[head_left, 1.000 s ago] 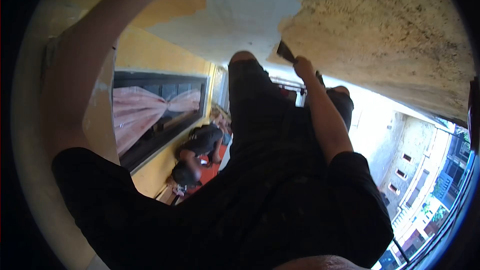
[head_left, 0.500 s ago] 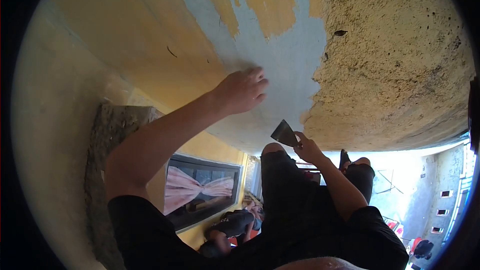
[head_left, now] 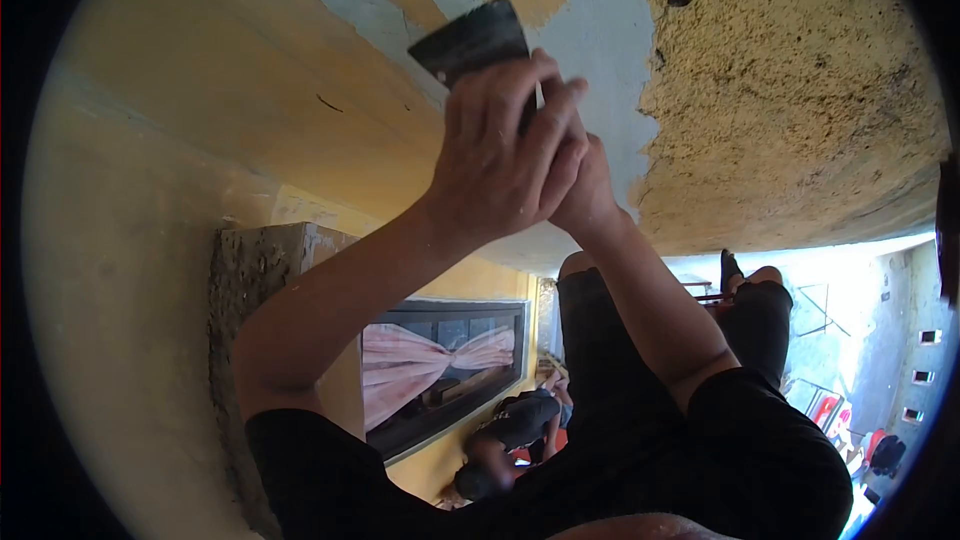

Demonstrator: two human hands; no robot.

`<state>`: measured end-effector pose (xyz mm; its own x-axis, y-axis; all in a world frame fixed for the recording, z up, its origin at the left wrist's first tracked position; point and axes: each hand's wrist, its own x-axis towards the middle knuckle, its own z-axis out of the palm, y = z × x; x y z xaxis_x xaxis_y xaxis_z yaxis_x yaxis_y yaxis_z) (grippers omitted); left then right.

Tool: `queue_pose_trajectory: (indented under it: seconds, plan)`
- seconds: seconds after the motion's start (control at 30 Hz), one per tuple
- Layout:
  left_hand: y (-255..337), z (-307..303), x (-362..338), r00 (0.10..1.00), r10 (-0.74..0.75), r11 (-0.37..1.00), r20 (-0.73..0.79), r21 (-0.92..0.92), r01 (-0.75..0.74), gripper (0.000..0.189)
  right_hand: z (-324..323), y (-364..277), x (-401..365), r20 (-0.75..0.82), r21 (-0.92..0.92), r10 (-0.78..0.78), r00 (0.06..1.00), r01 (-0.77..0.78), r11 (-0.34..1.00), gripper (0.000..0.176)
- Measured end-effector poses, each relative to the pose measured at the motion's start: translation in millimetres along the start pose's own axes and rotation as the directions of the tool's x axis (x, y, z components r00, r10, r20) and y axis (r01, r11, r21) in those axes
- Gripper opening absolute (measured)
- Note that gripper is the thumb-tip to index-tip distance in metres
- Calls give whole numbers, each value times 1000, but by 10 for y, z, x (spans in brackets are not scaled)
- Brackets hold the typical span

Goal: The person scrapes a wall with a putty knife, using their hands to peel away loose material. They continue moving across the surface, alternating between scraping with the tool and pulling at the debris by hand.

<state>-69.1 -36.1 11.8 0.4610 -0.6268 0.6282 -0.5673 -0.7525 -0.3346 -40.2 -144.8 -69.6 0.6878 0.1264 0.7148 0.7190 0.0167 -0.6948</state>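
A putty knife (head_left: 475, 40) with a dark, wide blade is raised in front of the wall, its blade pointing up and left. My left hand (head_left: 490, 145) has its fingers closed around the base of the blade. Behind it, partly covered, my right hand (head_left: 592, 188) is closed at the handle end; most of the handle is hidden between the two hands. Beyond them is the wall, with a smooth grey patch (head_left: 605, 50) between yellow paint (head_left: 250, 70) and rough yellow-brown plaster (head_left: 790, 100).
A rough concrete ledge (head_left: 255, 275) juts out at the left. Below it is a dark-framed window (head_left: 450, 365) with a pink curtain. A person in a dark shirt (head_left: 515, 425) is near the window. My bent legs (head_left: 610, 340) are beneath my arms, with paved ground (head_left: 850, 290) beyond.
My right hand has lifted the putty knife up from near my knee. My left hand has come off the grey wall patch and closed on the knife. The view has shifted slightly.
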Motion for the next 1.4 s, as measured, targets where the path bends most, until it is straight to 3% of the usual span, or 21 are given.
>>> queue_pose_trajectory:
  seconds: [0.03, 0.07, 0.17, 0.3, 0.33, 0.43, 0.57, 0.67, 1.0, 1.2, 1.4]
  plan:
    - [-40, -8, 23, 999, -45, 999, -14, 0, 45, 44, 33, 6, 26, -22, 112, 95, 995, -92, 989, 61]
    - [-82, 12, 28, 998, -39, 999, -42, -23, 38, 48, 61, 20, 40, -68, 128, 16, 998, -7, 992, 61]
    - [-105, -18, 4, 998, 37, 999, 49, 5, -37, 50, 134, 115, -169, -157, 52, -26, 987, 35, 998, 61]
    - [-83, 136, -87, 987, -19, 998, 160, -49, 28, 54, 144, 229, -363, -58, -56, -22, 998, 18, 998, 61]
    - [-91, 166, -102, 987, -17, 997, 163, -74, 29, 55, 107, 171, -338, -42, -24, 100, 994, -101, 995, 62]
    - [-82, 222, -127, 983, -78, 990, 167, -106, 96, 56, 52, 205, -280, -99, -18, 160, 982, -163, 986, 63]
    - [-57, 254, -134, 975, -86, 985, 206, -129, 114, 60, 16, 289, -259, -87, -75, 96, 992, -103, 992, 63]
    - [-31, 283, -149, 968, -105, 989, 228, -78, 126, 65, -17, 216, -195, -45, -55, 162, 986, -165, 985, 63]
    - [-31, 271, -179, 958, -94, 988, 270, -93, 123, 68, 6, 263, -232, -72, -51, 102, 992, -105, 993, 63]
    - [-46, 280, -177, 956, -95, 986, 276, -106, 129, 70, -4, 209, -238, -38, -23, 190, 981, -191, 981, 64]
    - [15, 349, -250, 964, -108, 990, 245, -58, 126, 71, 4, 249, -249, -78, -111, 101, 992, -109, 988, 63]
